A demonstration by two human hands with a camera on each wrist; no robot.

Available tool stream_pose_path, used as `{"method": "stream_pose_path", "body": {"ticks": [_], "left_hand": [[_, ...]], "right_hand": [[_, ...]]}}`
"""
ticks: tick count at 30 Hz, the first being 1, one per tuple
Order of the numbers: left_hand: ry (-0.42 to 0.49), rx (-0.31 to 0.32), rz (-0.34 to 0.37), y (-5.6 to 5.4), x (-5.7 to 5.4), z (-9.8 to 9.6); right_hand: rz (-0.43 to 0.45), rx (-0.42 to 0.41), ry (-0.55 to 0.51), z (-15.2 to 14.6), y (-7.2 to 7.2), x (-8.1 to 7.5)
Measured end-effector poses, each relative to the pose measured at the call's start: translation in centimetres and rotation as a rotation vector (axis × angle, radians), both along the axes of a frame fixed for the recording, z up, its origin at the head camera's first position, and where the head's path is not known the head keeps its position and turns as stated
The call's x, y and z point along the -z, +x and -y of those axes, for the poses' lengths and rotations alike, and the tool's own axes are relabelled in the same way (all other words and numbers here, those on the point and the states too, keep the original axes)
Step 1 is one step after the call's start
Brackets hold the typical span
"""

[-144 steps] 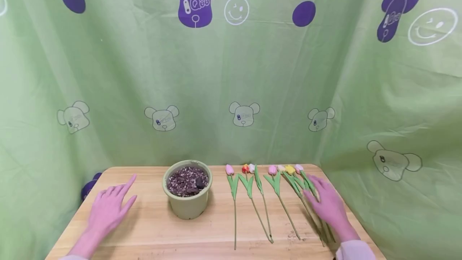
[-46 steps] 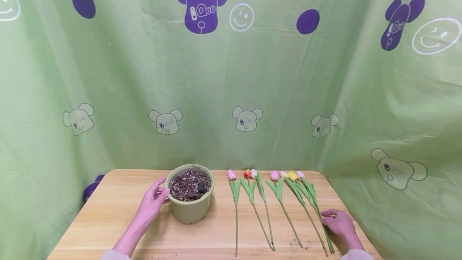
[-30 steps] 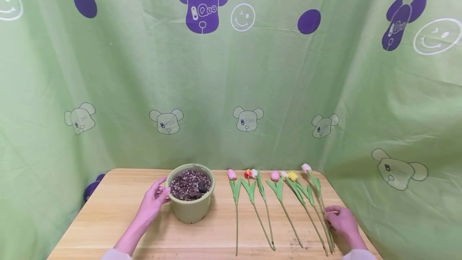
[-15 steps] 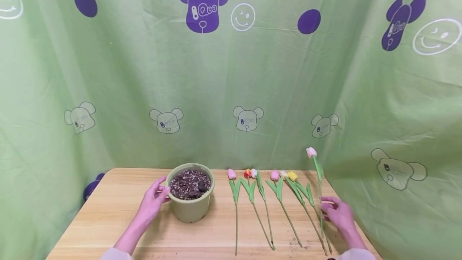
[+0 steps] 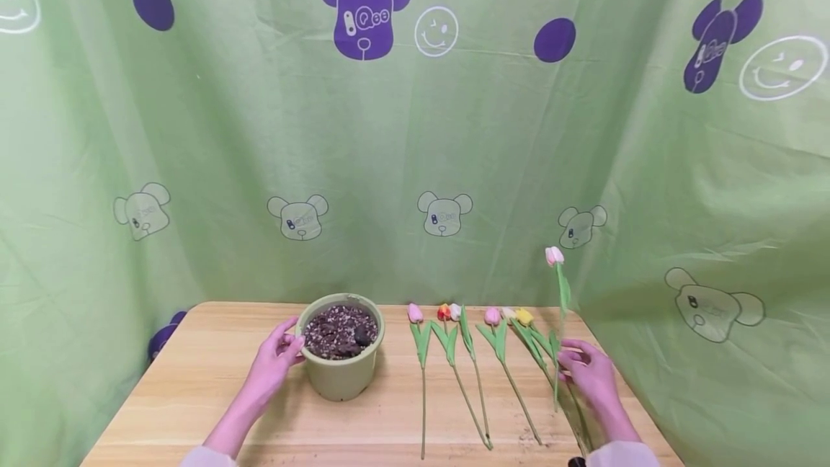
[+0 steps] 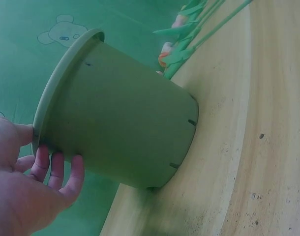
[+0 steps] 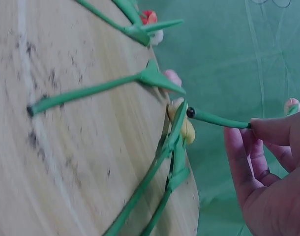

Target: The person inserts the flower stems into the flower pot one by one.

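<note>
My right hand [image 5: 591, 373] pinches the stem of a pale pink artificial tulip [image 5: 561, 287], held upright above the right side of the table. In the right wrist view, thumb and fingers close on the green stem [image 7: 221, 120], whose dark cut end sticks out free. At left, my left hand [image 5: 272, 360] grips the rim of a green flower pot [image 5: 340, 379]. The left wrist view has the thumb at the rim and bent fingers against the pot wall [image 6: 120, 113]. Dark soil with white specks [image 5: 329, 326] fills the pot.
Several tulips lie on the wooden table [image 5: 220, 352]: a pink tulip [image 5: 415, 313], a red-orange tulip [image 5: 444, 312], a yellow tulip [image 5: 524, 317] and others. Dirt crumbs [image 7: 32, 140] dot the wood. A green printed curtain [image 5: 389, 143] surrounds the table.
My left hand has moved right to the pot's rim. My right hand has taken the rightmost tulip by its stem, raised it upright off the table and shifted slightly left.
</note>
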State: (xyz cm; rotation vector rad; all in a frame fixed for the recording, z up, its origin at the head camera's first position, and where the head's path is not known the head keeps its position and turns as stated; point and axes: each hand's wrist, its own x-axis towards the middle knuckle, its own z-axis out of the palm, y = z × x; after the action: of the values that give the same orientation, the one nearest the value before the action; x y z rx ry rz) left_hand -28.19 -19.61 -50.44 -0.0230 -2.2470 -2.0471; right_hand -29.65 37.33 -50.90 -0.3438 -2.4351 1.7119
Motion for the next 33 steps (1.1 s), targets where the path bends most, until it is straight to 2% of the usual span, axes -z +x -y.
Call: {"method": "stream_pose_path", "body": {"ticks": [9,14,23,29,33], "left_hand": [[-0.002,0.000,0.006,0.2,-0.2,-0.4],[0.006,-0.009,0.008,0.3,-0.2,-0.5],[-0.013,-0.021,-0.008,0.4,-0.3,-0.4],[-0.073,-0.013,-0.036,0.4,0.0,-1.0],[-0.063,-0.010,-0.050,0.4,0.1,-1.5]], "right_hand": [[-0.030,0.033,-0.048,2.6,-0.6,-0.2],[-0.043,0.004,-0.106,4.8,-0.9,-0.6],[-0.117,-0.036,-0.170,9.8,-1.8,-1.9],[-0.143,-0.063,-0.217,13.2,-2.2,-2.9],[-0.161,-0.084,-0.237,15.4,-2.4,-3.7]]}}
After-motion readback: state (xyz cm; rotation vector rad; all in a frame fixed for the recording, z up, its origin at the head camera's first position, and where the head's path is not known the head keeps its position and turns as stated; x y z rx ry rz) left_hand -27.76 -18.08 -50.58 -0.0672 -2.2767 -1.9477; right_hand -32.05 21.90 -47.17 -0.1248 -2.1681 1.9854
